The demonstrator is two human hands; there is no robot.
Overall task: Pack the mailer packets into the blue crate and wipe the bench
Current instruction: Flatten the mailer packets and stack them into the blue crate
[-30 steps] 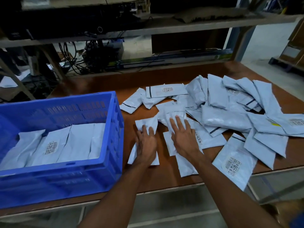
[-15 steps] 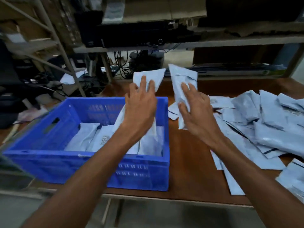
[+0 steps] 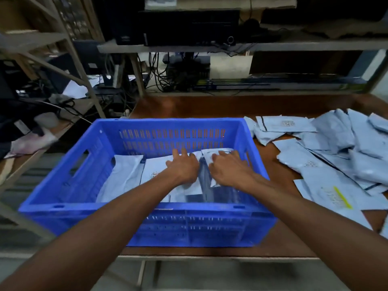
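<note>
a: head view, then. is any writing showing?
b: printed label patches (image 3: 288, 123) are showing on several mailer packets (image 3: 327, 164), and on one lying in the blue crate (image 3: 172, 122). the blur is making every one unreadable. a yellow stripe (image 3: 342, 197) is crossing the nearest packet on the right.
a: how many of each are you counting?
b: one crate, two hands. inside the crate i am making out at least four packets. the loose pile is overlapping too much for an exact count, though more than eight are showing.
a: what are the hands doing?
b: both are reaching into the crate. the left grip (image 3: 182, 166) is lying with its fingers stretched out on one packet, nothing curled. the right grip (image 3: 228, 168) is resting the same way, fingers straight, on the packet just beside it.
a: and the surroundings?
b: the crate is sitting on a brown desk (image 3: 281, 234), with the pile lying to its right. behind, a metal shelf (image 3: 294, 46) is carrying dark boxes (image 3: 189, 26), with cables (image 3: 157, 68) hanging below, in dim light.
</note>
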